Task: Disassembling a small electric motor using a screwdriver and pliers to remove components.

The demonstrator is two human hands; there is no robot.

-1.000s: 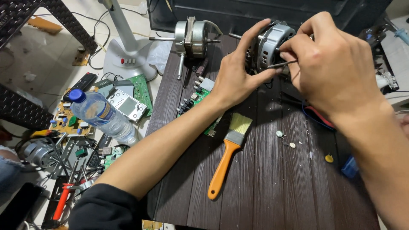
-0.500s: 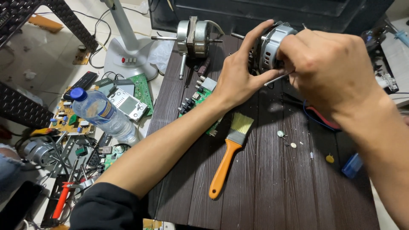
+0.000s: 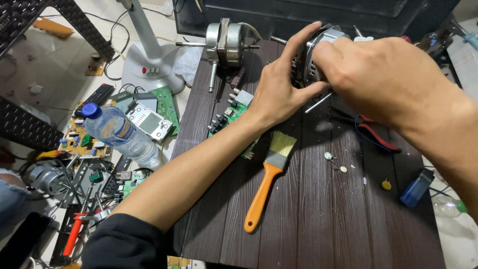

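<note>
Motor in both hands, L hand, R hand, bottle capped.

A dark brown bench with a matt, grooved wood-grain surface. On it, a paintbrush with a glossy orange plastic handle and pale bristles. Both hands hold a motor of dull silver metal. A second motor shows brushed grey metal. A clear plastic bottle has a blue cap.

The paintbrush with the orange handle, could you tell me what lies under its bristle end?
The paintbrush lies on the dark table; its bristles overlap a green circuit board. The left forearm covers most of that board.
</note>
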